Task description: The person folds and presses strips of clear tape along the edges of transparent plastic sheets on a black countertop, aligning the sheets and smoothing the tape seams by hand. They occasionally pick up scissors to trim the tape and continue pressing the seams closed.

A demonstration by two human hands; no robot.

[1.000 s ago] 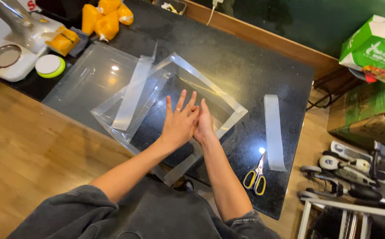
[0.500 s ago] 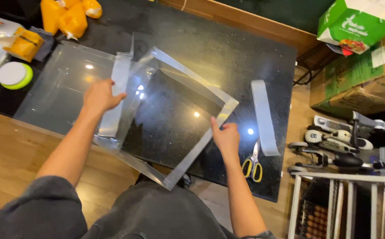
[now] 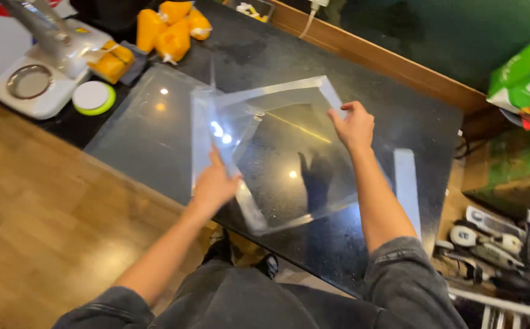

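panel: clear square acrylic sheet (image 3: 277, 152), lifted off black glossy tabletop (image 3: 362, 244)
left hand (image 3: 215, 186): fingers gripping near-left edge
right hand (image 3: 354, 126): fingers pinching far-right edge
done: sheet raised, tilted
left: not set down; clear strip (image 3: 406, 189) lying apart

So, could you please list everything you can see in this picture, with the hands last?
clear plastic sheet: one, see-through, lifted over the black table
flat clear sheet: one, see-through, left on the table
clear strip: one, right side of the table
black table: one, glossy
yellow bags: several, far edge
white machine: one, far left
round lid: one, white and green, beside the machine
green box: one, far right
tools: several, right on the floor
left hand: on the sheet's near-left edge
right hand: gripping its far-right edge
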